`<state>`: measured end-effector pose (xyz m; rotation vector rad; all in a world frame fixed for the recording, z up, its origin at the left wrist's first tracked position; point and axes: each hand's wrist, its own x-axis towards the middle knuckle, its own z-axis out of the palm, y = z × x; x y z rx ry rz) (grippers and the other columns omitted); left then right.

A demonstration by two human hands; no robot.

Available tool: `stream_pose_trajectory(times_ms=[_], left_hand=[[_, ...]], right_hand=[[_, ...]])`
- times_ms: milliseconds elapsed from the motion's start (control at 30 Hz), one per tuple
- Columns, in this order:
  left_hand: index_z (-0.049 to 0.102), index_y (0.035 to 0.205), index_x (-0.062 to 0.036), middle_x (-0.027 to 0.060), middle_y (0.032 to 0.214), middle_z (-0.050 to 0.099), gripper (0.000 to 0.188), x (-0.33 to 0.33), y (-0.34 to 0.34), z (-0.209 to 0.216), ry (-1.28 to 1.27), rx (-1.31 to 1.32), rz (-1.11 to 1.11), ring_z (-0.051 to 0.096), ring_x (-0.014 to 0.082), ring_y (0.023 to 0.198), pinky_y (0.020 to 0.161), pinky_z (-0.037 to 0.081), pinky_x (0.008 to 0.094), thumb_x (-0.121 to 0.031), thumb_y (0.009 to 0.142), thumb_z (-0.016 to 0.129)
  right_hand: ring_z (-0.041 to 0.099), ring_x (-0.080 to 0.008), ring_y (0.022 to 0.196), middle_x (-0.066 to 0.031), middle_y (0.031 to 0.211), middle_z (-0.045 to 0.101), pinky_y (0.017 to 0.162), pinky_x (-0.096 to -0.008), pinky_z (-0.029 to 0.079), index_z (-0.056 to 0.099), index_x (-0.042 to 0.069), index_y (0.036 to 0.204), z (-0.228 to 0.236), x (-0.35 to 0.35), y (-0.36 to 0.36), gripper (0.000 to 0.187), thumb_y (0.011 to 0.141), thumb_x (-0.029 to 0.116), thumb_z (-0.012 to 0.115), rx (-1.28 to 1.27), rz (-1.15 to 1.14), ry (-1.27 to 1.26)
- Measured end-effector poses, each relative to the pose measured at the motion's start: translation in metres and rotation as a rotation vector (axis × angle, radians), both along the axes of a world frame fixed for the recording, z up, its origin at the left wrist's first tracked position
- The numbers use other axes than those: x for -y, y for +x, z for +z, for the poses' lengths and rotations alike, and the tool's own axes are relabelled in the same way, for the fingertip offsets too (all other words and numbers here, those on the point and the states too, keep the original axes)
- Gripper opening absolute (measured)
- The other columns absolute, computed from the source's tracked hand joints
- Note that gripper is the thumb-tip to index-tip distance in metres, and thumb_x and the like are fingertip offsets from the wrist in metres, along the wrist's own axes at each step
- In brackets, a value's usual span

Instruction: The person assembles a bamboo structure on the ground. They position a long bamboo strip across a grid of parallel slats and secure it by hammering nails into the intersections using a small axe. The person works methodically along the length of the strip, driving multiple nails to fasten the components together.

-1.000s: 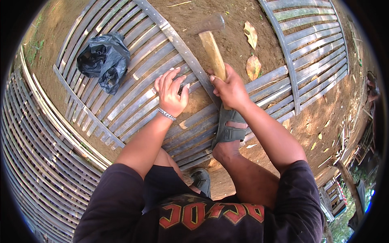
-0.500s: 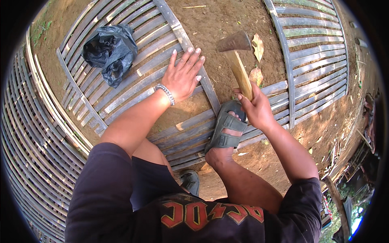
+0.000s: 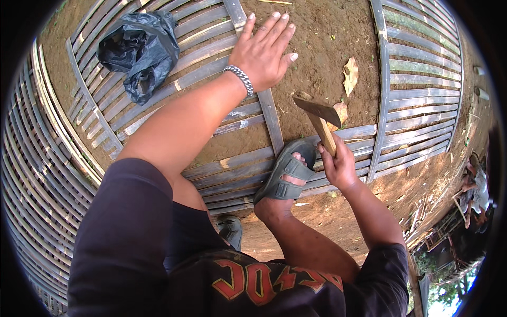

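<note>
A hatchet with a wooden handle and a dark, worn metal head is in my right hand, fingers wrapped round the handle. Its head is raised over bare soil beside my sandalled foot. My left hand stretches forward, palm down and fingers extended, over the crosspiece of a slatted bamboo panel; it holds nothing. Whether the palm touches the crosspiece I cannot tell. My foot in a grey-green sandal rests on the lower slats, just left of the right hand.
A crumpled black plastic bag lies on the panel's left part. More slatted bamboo stretches to the right, and another stack curves along the left. Dry leaves lie on the soil. What looks like another person is at the far right.
My left hand has moved forward and to the right along the crosspiece. The hatchet has been lowered and drawn nearer to me, its head turned. The view has shifted slightly.
</note>
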<state>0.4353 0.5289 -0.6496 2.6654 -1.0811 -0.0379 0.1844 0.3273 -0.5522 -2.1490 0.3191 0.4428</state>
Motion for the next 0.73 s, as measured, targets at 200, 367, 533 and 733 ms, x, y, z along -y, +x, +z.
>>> stream_pose_trajectory(times_ms=[200,367,533,733], left_hand=[[0.041,0.157,-0.0165,0.0112,0.166,0.035,0.057,0.006,0.001,0.008,0.090,-0.048,-0.008,0.029,0.0245,0.155,0.127,0.015,0.0542,-0.037,0.104,0.047],[0.043,0.156,-0.0195,0.0106,0.166,0.034,0.056,0.006,0.000,0.011,0.142,-0.064,-0.010,0.029,0.0241,0.155,0.127,0.017,0.0535,-0.034,0.102,0.051],[0.043,0.156,-0.0216,0.0087,0.166,0.035,0.056,0.006,-0.001,0.008,0.106,-0.057,0.008,0.029,0.0235,0.155,0.127,0.018,0.0525,-0.029,0.101,0.053],[0.040,0.158,-0.0189,0.0109,0.168,0.032,0.058,0.004,-0.001,0.009,0.131,-0.047,-0.014,0.025,0.0260,0.157,0.128,0.014,0.0542,-0.034,0.103,0.050]], right_hand=[[0.071,-0.0441,0.091,-0.0222,0.105,0.071,0.076,-0.0476,0.057,0.059,0.002,0.126,-0.025,0.012,-0.003,0.035,0.093,0.004,0.070,0.008,0.087,-0.038],[0.071,-0.0432,0.090,-0.0217,0.108,0.071,0.075,-0.0457,0.058,0.058,0.002,0.125,-0.027,0.016,0.012,0.037,0.090,0.000,0.070,0.188,0.256,-0.031],[0.070,-0.0442,0.088,-0.0237,0.109,0.070,0.076,-0.0460,0.058,0.057,-0.001,0.122,-0.025,0.030,0.023,0.039,0.085,-0.004,0.068,0.063,0.470,-0.148],[0.072,-0.0446,0.088,-0.0204,0.112,0.072,0.078,-0.0502,0.059,0.050,0.001,0.131,-0.038,0.033,0.003,0.046,0.089,0.000,0.068,0.379,0.411,0.002]])
